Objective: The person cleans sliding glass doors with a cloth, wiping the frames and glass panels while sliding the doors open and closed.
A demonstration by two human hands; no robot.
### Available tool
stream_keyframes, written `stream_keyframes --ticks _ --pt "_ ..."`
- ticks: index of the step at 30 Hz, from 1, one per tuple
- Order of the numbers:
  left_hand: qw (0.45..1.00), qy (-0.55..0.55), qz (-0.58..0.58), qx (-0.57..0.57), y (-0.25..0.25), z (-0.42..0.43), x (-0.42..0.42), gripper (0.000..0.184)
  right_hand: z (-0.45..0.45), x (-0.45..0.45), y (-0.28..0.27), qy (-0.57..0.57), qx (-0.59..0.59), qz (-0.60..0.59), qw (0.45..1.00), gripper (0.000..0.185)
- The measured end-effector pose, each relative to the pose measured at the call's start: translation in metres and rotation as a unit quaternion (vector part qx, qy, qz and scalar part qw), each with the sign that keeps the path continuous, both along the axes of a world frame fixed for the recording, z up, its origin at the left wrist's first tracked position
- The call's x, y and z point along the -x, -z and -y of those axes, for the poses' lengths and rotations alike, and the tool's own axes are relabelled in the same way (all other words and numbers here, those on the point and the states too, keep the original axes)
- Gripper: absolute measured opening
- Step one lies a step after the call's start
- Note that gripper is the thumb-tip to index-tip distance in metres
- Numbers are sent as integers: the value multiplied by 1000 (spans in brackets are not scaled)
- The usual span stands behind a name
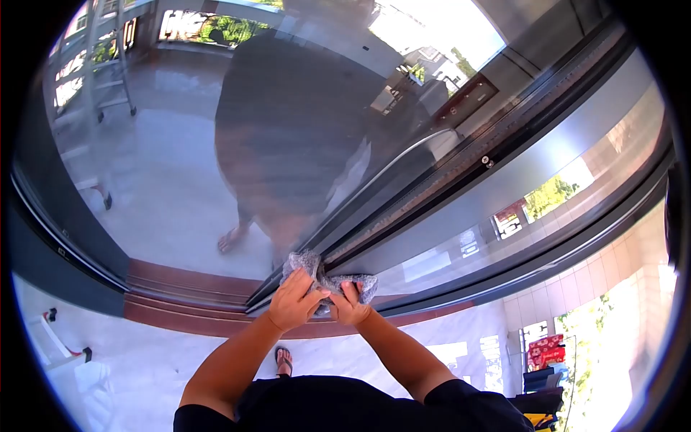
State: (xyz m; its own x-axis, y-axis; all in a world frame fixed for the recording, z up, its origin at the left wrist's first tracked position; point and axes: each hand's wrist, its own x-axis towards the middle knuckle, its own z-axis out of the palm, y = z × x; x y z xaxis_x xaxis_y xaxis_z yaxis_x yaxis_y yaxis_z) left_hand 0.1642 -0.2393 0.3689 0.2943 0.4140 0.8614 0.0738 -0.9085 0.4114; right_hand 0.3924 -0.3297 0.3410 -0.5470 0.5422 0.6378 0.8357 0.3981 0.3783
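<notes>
A grey, mottled cloth (306,263) is bunched against the lower end of the dark sliding door frame (403,223), where it meets the red-brown sill (194,284). My left hand (294,301) presses on the cloth's left part, fingers bent around it. Close beside it, my right hand (350,306) grips the right part of the same cloth, with its fingers curled. The two hands almost touch. Part of the cloth is hidden under my fingers.
Large glass panes (165,144) reflect a person and a ladder. A white stand (54,338) is on the floor at the lower left. Red and dark items (545,353) hang or stand at the lower right. My sandalled foot (284,360) shows below my hands.
</notes>
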Motion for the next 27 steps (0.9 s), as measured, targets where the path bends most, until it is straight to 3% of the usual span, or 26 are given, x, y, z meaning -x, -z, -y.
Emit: stream_keyframes --ticks 2,13,27 --pt "1000 -1 -5 -1 2 -3 -2 19 -4 2 -3 -18 -14 -3 1000 33" --pt "1000 4 -4 -11 8 -6 -2 14 -5 19 -30 -28 -1 -56 998 35" --pt "1000 5 4 -23 18 -6 -4 24 0 9 -12 -5 31 -20 999 37"
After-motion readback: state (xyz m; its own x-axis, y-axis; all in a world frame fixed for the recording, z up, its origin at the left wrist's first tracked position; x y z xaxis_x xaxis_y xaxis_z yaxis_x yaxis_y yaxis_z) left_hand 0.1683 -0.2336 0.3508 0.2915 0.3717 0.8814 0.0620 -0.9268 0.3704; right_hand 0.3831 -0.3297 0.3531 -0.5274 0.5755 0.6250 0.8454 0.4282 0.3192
